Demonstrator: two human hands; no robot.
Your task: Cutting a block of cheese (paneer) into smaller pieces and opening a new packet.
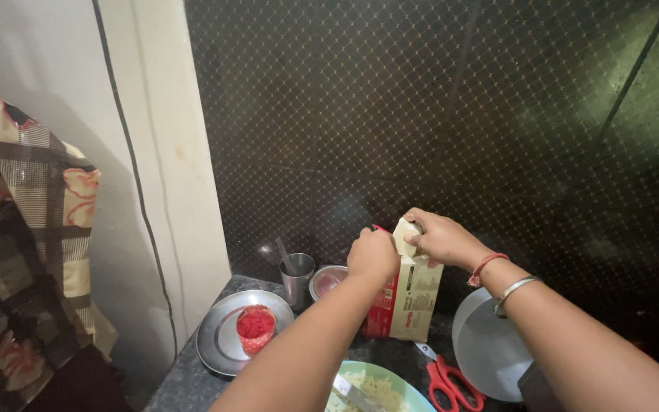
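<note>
A red and cream carton point(408, 301) stands upright on the dark counter against the patterned wall. My left hand point(373, 254) grips the carton's top left corner. My right hand point(442, 237) pinches the cream flap at the top of the carton between thumb and fingers. A red thread and a metal bangle sit on my right wrist.
A steel plate point(219, 339) at left carries a small cup of red stuff point(255, 328). A steel tumbler point(297, 278) and a small lid stand behind it. Red-handled scissors point(451, 384), a round steel lid point(486, 351) and a green bowl of pale food point(413, 395) lie near me. A patterned cloth hangs at far left.
</note>
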